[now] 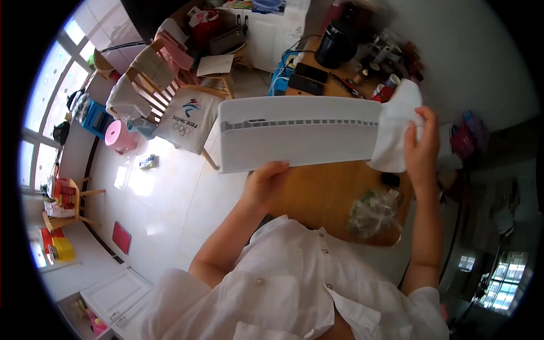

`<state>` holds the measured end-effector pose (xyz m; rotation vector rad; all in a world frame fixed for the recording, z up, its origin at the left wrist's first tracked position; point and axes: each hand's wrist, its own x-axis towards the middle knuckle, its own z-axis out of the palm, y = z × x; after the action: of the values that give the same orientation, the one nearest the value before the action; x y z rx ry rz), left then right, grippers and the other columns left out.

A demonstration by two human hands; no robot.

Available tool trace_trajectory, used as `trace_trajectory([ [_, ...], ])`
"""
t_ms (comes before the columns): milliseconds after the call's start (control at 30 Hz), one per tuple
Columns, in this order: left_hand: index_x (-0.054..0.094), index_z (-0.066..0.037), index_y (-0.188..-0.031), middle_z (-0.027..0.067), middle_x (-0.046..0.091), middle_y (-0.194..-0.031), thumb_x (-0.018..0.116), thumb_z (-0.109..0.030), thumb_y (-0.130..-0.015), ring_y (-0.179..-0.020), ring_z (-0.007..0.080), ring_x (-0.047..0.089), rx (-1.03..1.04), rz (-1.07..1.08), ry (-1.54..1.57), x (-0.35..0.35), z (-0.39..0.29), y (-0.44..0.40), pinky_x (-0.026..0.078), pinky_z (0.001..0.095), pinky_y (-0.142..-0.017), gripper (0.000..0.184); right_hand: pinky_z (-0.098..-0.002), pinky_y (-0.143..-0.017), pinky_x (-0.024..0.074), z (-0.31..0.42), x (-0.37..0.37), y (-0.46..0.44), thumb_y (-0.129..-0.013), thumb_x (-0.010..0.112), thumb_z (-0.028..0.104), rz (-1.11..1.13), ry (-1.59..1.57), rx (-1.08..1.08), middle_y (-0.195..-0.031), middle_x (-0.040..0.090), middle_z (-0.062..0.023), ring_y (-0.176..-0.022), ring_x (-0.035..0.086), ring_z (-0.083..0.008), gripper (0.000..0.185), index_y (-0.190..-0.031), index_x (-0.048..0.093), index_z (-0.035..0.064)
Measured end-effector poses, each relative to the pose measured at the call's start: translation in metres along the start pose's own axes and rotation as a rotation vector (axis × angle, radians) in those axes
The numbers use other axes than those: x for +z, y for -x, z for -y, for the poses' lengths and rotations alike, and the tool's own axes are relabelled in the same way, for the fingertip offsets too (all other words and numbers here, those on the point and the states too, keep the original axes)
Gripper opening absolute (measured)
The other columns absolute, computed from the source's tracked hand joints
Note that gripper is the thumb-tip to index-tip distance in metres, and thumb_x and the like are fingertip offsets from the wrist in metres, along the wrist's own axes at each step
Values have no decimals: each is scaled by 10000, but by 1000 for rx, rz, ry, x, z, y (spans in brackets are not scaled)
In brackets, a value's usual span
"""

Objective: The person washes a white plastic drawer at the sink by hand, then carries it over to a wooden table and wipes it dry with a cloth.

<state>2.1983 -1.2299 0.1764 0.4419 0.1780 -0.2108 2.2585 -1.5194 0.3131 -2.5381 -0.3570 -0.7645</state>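
A long white panel (300, 141) with a slotted strip along its length is held up above the wooden table (317, 198). My left hand (263, 184) grips its lower edge, thumb on the front face and the other fingers hidden behind. At the panel's right end hangs a white cloth (396, 127), touching that end. My right hand (422, 147) is closed on the cloth, with the thumb and fingers pinching its right side.
Clear plastic wrap (374, 212) lies on the table near its front edge. Behind the panel are dark boxes (309, 78), a black appliance (335, 45), cups and jars. To the left stand a chair with a printed cover (187, 116) and a pink stool (120, 136).
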Motion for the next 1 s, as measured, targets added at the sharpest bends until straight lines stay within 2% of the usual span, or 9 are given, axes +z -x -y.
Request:
trace_trajectory([
  [67, 571, -4, -1047, 76, 602, -1027, 578, 29, -807, -1013, 211, 572, -30, 4, -2, 5, 5, -3, 453, 319, -921, 243, -374, -844, 467, 53, 16, -1, -800, 561, -48, 51, -148, -240, -1066, 568, -154, -994, 572, -316, 363, -1151, 496, 20],
  [167, 536, -23, -1125, 92, 567, -1135, 558, 14, -809, -1046, 214, 563, -21, 29, -75, 20, 13, 0, 455, 349, -934, 318, -387, -756, 462, 121, 67, 8, -650, 621, -28, 124, -322, -647, -1034, 573, -149, -913, 553, -293, 285, -929, 600, 25],
  [267, 540, -33, -1120, 87, 570, -1123, 556, 23, -804, -1032, 207, 565, 8, 75, -234, 25, 23, -3, 456, 340, -919, 322, -362, -926, 442, 170, 110, 16, -718, 613, 78, 211, -326, -926, -1061, 568, -61, -988, 529, -228, 186, -902, 604, 54],
  [367, 544, -42, -1116, 81, 574, -1111, 554, 33, -799, -1018, 199, 566, 6, 64, -246, 22, 26, -2, 458, 330, -903, 326, -343, -897, 431, 167, 124, 19, -731, 599, 86, 365, -324, -804, -1102, 553, -26, -1008, 508, -194, 211, -941, 619, 74],
  [567, 552, -61, -1107, 71, 580, -1086, 550, 51, -788, -989, 185, 569, -84, -24, -56, 12, 20, 8, 460, 312, -872, 338, -343, -824, 428, 124, 79, 19, -747, 585, 64, 364, -94, -608, -1078, 548, -19, -945, 510, -198, 304, -1045, 639, 89],
  [600, 509, -9, -1183, 93, 559, -1185, 547, 1, -812, -1125, 232, 532, 19, 138, -78, 7, 23, 4, 433, 368, -969, 373, -346, -820, 433, 116, 71, 22, -748, 581, 50, 352, -42, -569, -1064, 551, -21, -938, 513, -201, 301, -1040, 646, 84],
  [700, 515, -5, -1168, 92, 567, -1177, 557, 5, -808, -1128, 237, 534, -8, 116, -29, 24, 20, 5, 418, 380, -1009, 364, -359, -806, 446, 91, 49, 30, -747, 569, 4, 293, 78, -439, -1028, 561, -31, -914, 525, -218, 293, -1016, 668, 65],
  [800, 559, -19, -1045, 78, 604, -1046, 572, 37, -790, -988, 190, 574, -6, 108, 8, 34, 17, 4, 458, 351, -896, 262, -375, -788, 460, 61, 30, 37, -740, 561, -42, 207, 175, -314, -1006, 572, -50, -891, 540, -251, 283, -983, 682, 37],
  [1000, 586, -20, -981, 65, 613, -1006, 576, 25, -803, -977, 187, 577, -7, 79, 17, 27, 16, 5, 448, 332, -914, 184, -378, -800, 471, -19, -11, 42, -817, 504, -90, 147, 434, 14, -1023, 570, -95, -928, 561, -266, 319, -1074, 651, 28],
])
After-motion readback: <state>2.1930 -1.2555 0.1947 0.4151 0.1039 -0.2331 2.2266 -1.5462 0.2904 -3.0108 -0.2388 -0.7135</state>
